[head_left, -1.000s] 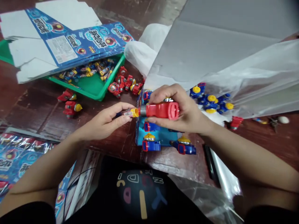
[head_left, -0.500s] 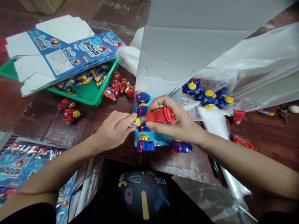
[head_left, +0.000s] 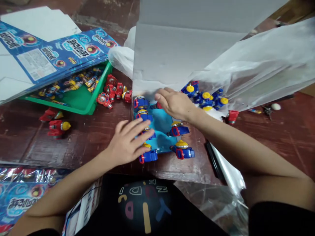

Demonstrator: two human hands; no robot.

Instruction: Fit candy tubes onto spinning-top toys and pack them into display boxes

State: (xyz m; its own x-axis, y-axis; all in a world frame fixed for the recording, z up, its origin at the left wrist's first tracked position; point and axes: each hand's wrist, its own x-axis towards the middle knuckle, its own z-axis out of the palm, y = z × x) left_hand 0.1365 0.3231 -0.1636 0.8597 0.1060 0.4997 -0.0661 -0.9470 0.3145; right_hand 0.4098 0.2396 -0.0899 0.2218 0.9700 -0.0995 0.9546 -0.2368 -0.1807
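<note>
Right hand (head_left: 176, 104), grip unclear, seemingly sets red toy (head_left: 159, 105) beside blue toys (head_left: 141, 103); left hand (head_left: 131, 141) spread wide; steady release seems needed

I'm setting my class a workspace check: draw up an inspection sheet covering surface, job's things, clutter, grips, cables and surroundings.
Surface: dark red-brown work surface, with pale marks near the front edge.
Job's things: six blue toys, four left and two right, at a light-blue box base; one red toy, mostly hidden.
Clutter: loose red toys; heaped blue toys; small pieces in a green tray.
Grips: left grip open, fingers spread over the left row; right grip over the red toy, hold unclear.
Cables: apparently a thin dark cord, lower left.
Surroundings: flat printed cartons partly covering the tray; translucent plastic at right.
</note>
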